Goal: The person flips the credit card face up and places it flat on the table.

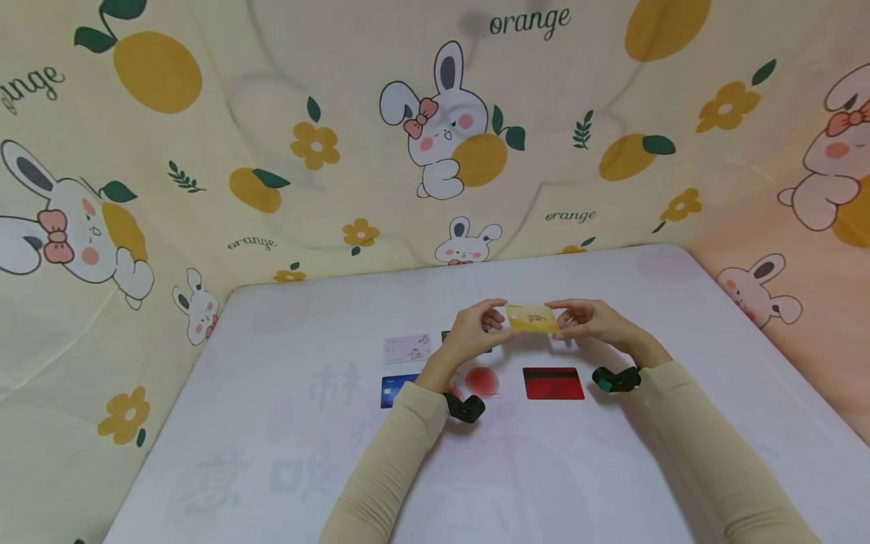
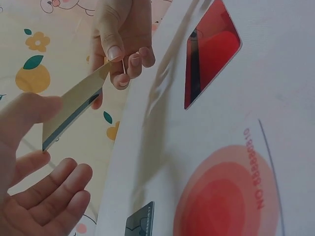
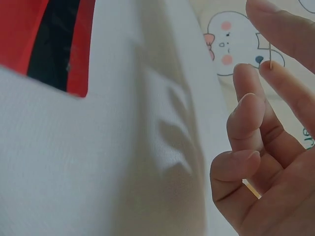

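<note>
A yellow card is held up above the table between both hands, its printed face towards the head camera. My left hand pinches its left edge between thumb and finger. On the opposite edge, my right hand grips the card with thumb and fingertip. The left wrist view shows a dark stripe along the back of the yellow card. Seen from the right wrist, the card is only a thin line between thumb and finger. Below the hands lies a red card with a black stripe.
On the white table lie a pale pink card, a blue card partly behind the left forearm, a white card with red circles, and a dark card mostly hidden by the left hand. A patterned cloth hangs behind.
</note>
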### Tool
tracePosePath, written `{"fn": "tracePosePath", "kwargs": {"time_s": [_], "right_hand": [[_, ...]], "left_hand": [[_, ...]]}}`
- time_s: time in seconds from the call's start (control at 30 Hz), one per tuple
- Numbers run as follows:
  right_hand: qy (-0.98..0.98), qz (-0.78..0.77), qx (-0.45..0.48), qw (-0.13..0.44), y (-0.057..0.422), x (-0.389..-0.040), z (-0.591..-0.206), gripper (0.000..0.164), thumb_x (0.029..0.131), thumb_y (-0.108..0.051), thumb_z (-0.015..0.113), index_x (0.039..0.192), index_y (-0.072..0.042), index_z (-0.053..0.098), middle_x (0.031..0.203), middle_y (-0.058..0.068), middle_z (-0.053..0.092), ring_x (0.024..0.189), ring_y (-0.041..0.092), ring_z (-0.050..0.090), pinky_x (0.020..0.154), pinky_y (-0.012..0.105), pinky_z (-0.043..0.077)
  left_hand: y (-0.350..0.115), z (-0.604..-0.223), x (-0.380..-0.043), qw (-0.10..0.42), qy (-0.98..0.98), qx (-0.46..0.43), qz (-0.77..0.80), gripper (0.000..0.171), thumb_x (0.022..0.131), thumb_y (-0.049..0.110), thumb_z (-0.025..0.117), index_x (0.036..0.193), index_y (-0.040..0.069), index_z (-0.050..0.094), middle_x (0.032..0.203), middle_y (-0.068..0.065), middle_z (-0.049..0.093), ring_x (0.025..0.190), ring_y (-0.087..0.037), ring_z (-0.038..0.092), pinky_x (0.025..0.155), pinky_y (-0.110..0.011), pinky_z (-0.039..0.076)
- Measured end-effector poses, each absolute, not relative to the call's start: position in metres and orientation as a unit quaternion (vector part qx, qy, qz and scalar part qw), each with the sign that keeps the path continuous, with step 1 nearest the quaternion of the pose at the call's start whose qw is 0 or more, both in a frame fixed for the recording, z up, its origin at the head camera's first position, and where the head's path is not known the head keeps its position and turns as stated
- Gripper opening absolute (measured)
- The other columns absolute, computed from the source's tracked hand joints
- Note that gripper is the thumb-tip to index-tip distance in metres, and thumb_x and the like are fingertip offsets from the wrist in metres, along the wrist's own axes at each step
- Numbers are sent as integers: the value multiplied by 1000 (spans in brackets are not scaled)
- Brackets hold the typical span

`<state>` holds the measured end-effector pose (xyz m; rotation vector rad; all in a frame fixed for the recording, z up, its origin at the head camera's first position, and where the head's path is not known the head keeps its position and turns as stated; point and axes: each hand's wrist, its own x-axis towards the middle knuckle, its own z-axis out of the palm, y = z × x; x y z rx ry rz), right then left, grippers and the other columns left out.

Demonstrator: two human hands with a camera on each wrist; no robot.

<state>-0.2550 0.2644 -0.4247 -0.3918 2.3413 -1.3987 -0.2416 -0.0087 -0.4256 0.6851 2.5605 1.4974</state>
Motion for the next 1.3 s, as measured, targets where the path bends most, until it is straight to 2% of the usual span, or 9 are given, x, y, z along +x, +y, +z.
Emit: {"fn": "tracePosePath", "kwargs": {"time_s": [0.17,0.3,0.43,0.63,0.87,1.3], "right_hand": [[832,-499,-139,198,267,-255,-427,65,84,-12,72,142,-3,44,93,-1,62,87,8,56,75,18,47],[830,-500,-139,202,269,-256,-431,66,85,-12,71,143,-2,42,93,-1,63,88,7,57,77,18,47],[830,-500,-142,201,271,-256,-432,67,84,-12,71,143,-2,42,93,-1,63,88,6,56,76,19,46],[833,-495,-138,202,272,-255,-433,68,84,-12,72,143,-2,42,92,0,62,86,5,54,72,19,46],[845,-477,-139,198,271,-255,-435,68,83,-13,73,143,-2,43,86,0,59,76,7,51,64,21,46],[860,-444,-142,208,266,-259,-438,67,84,-17,73,142,-1,43,77,0,56,79,8,50,69,18,44]], "left_hand": [[-7,-426,-239,55,843,222,486,58,82,17,76,134,4,53,103,-17,69,88,-21,64,75,-15,50],[-6,-427,-237,60,848,219,478,58,83,19,75,134,6,53,101,-15,70,82,-14,62,69,-10,46],[-5,-431,-236,70,851,213,475,58,84,20,75,136,8,52,99,-14,70,76,-8,57,65,-10,44],[-2,-436,-234,86,858,197,467,60,86,22,73,139,9,48,94,-12,68,70,-6,52,59,-12,42],[1,-441,-235,86,878,185,433,62,85,27,73,140,10,48,84,-4,63,68,-5,47,62,-13,38],[2,-445,-236,80,901,170,390,59,85,28,73,138,12,52,72,4,49,63,-5,41,58,-15,32]]}}
